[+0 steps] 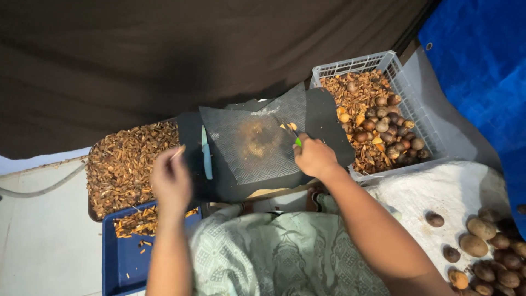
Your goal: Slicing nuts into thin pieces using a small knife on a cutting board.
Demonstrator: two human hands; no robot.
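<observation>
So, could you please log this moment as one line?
left hand: pinches sliver, above black mat | right hand: grips green-handled knife on mat | blue knife: lying on mat

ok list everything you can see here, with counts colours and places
mat: one, black, centre
knife: one, green handle, in right hand
blue knife: one, on the mat's left
crate: one, white, upper right, holds brown nuts and shells
shell pile: one, brown, left
tray: one, blue, lower left, some shavings
loose nuts: many, brown, lower right on white cloth
tarp: one, blue, right
left hand: holds a small sliver
right hand: grips knife
</observation>
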